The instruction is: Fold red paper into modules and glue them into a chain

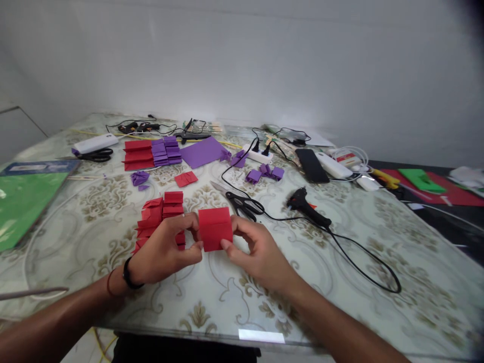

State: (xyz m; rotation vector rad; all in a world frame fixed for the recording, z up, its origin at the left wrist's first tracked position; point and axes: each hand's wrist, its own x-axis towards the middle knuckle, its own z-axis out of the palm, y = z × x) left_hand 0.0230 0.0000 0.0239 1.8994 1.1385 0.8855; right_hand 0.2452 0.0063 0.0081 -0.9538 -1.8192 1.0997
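Observation:
A small red paper square (214, 227) with a crease across its upper part is held up above the table between my two hands. My left hand (170, 247) pinches its left edge, thumb below and fingers above. At the right edge my right hand (257, 247) grips it, the thumb lying on its front. Behind my left hand, and partly hidden by it, lie stacks of folded red paper (153, 214). Black-handled scissors (242, 203) rest just beyond the red square. Farther back is a flat red paper piece (186, 178).
A black glue gun (310, 209) with a looping cord lies to the right. Folded purple pieces (166, 150), a purple sheet (204, 152) and a white power strip (257, 153) are farther back. A phone (312, 165) lies back right; a green sheet (30, 201) is at left.

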